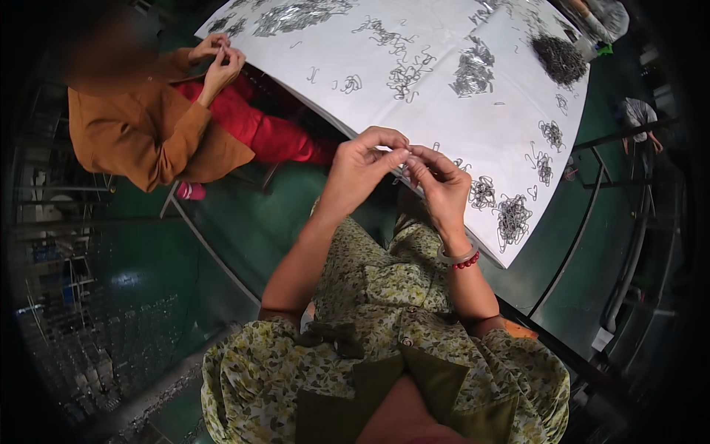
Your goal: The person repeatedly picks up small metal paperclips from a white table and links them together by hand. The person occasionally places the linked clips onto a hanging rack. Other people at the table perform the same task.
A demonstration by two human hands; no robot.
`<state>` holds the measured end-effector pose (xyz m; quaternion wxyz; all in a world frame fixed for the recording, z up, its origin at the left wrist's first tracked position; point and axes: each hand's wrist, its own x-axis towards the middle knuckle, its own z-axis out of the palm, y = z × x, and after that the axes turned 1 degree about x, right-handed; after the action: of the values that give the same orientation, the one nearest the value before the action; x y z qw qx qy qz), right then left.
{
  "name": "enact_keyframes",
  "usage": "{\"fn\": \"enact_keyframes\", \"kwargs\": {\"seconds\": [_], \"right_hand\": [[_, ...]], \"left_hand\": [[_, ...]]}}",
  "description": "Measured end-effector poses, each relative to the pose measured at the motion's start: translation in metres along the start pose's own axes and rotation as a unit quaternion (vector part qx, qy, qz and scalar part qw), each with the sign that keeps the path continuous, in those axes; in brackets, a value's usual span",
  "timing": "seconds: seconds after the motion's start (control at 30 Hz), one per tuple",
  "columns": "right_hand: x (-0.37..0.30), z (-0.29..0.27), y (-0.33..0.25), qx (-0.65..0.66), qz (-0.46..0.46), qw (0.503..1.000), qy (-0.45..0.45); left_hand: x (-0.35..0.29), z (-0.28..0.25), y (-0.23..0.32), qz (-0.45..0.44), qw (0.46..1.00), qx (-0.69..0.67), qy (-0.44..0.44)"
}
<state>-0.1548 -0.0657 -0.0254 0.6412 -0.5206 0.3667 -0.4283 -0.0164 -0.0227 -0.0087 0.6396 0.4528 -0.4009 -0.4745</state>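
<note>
My left hand (358,172) and my right hand (446,194) meet in front of me, just over the near edge of the white table (473,133). The fingers of both are pinched, with their tips touching or almost touching. Whatever they grip is hidden or too small to name. Close to my right hand lie small piles of bent metal wire hooks (483,192), and a larger tangled heap of hooks (513,220) sits by the table's near corner. A bangle and a string of red beads (467,262) circle my right wrist.
At the left a co-worker in a brown jacket (122,137) sits at the table with both hands raised. More hooks (473,68) lie in groups across the top. A dark heap (560,59) stands at the far right, near another person's arm (605,26).
</note>
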Motion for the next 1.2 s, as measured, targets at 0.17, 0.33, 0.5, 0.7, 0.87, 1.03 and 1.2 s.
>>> {"fn": "enact_keyframes", "kwargs": {"seconds": [0.17, 0.33, 0.5, 0.7, 0.87, 1.03, 1.2], "right_hand": [[0.004, 0.004, -0.003, -0.015, -0.033, 0.999, 0.015], [0.005, 0.003, 0.007, -0.121, -0.162, 0.979, 0.037], [0.007, 0.003, 0.007, -0.223, -0.319, 0.921, 0.029], [0.024, -0.014, 0.003, -0.186, -0.282, 0.940, 0.046], [0.125, -0.074, -0.003, -0.488, -0.279, 0.827, 0.007], [0.191, -0.125, 0.059, -0.631, -0.320, 0.704, -0.065], [0.174, -0.122, 0.065, -0.635, -0.307, 0.706, -0.059]], "left_hand": [[-0.005, -0.004, -0.011, 0.078, 0.971, 0.220, 0.055], [-0.008, 0.010, -0.009, 0.101, 0.951, 0.272, 0.111], [-0.009, 0.021, -0.019, 0.117, 0.957, 0.227, 0.139], [-0.014, 0.026, -0.009, 0.080, 0.978, 0.129, 0.145], [-0.015, 0.019, 0.003, 0.076, 0.967, 0.208, 0.128], [-0.012, 0.003, 0.003, 0.115, 0.958, 0.224, 0.135], [-0.020, -0.004, -0.003, 0.115, 0.958, 0.219, 0.148]]}}
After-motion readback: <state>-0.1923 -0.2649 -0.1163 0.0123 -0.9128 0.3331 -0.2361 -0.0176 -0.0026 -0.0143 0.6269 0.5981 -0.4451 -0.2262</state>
